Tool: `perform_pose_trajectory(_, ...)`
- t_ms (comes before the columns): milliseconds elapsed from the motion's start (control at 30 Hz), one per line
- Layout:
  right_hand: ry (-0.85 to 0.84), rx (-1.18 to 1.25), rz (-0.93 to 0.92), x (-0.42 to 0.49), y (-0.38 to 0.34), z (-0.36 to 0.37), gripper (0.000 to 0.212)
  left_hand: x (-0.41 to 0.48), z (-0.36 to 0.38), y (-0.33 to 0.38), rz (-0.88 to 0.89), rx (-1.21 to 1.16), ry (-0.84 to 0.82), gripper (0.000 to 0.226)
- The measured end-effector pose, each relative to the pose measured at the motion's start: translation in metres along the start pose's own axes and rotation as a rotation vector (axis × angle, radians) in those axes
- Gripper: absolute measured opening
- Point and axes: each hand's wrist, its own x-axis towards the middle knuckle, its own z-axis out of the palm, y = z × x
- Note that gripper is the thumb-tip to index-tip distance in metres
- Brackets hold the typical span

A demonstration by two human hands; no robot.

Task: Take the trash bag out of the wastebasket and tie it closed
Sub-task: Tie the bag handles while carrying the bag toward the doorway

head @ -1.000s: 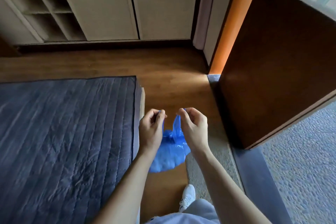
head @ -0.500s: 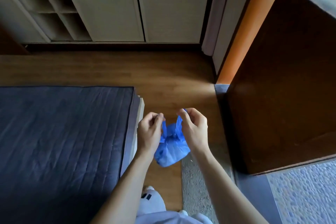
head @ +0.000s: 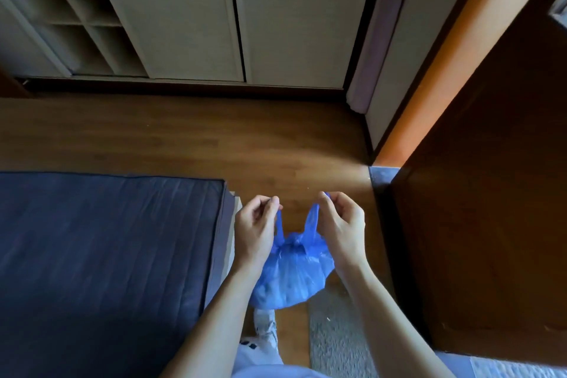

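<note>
A small blue plastic trash bag (head: pixel 291 276) hangs in the air in front of me, bulging at the bottom and gathered into a knot at its neck. Two thin blue handle strips rise from the knot. My left hand (head: pixel 256 228) pinches the left strip between thumb and fingers. My right hand (head: pixel 342 224) pinches the right strip, and the two strips are drawn apart in a V. No wastebasket is in view.
A dark blue quilted mattress (head: pixel 107 255) fills the floor at the left. Brown wood floor (head: pixel 199 138) runs ahead to beige cabinet doors (head: pixel 239 15). An open dark wooden door (head: pixel 491 193) stands at the right. My white shoe (head: pixel 265 324) and a grey mat (head: pixel 334 337) lie below.
My hands have spread apart, stretching the two handle strips outward, and the neck of the bag has cinched into a tighter knot. The view has tilted slightly downward.
</note>
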Motion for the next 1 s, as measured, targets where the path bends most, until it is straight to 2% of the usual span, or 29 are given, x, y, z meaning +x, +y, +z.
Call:
perform_pose_trajectory(167,0.083,0.033,-0.011,0.086,-0.023,0.043,0.045,0.096,0.005,0.013,-0.011,-0.037,-0.035,0.027)
perform_pose_trajectory(267,0.094,0.057,-0.030,0.122,-0.036,0.063,0.043,0.143,0.012,0.023,0.009,-0.021,-0.040,0.025)
perform_pose_trajectory(367,0.111,0.060,-0.012,0.149,-0.045,0.076,0.032,0.177,0.020,0.028,0.009,-0.006,-0.063,0.023)
perform_pose_trajectory(600,0.104,0.068,0.037,0.223,-0.034,0.095,0.039,0.248,0.045,0.019,-0.002,0.047,-0.082,0.026)
perform_pose_trajectory(767,0.037,0.081,0.017,0.295,-0.036,0.104,0.037,0.308,0.076,0.013,0.034,0.108,-0.066,0.025)
perform_pose_trajectory(867,-0.016,0.065,-0.023,0.346,-0.044,0.107,0.029,0.350,0.102,0.015,0.034,0.127,-0.020,0.026)
perform_pose_trajectory(1000,-0.082,0.051,-0.054,0.424,-0.059,0.102,0.030,0.408,0.141,0.027,0.005,0.124,0.051,0.026)
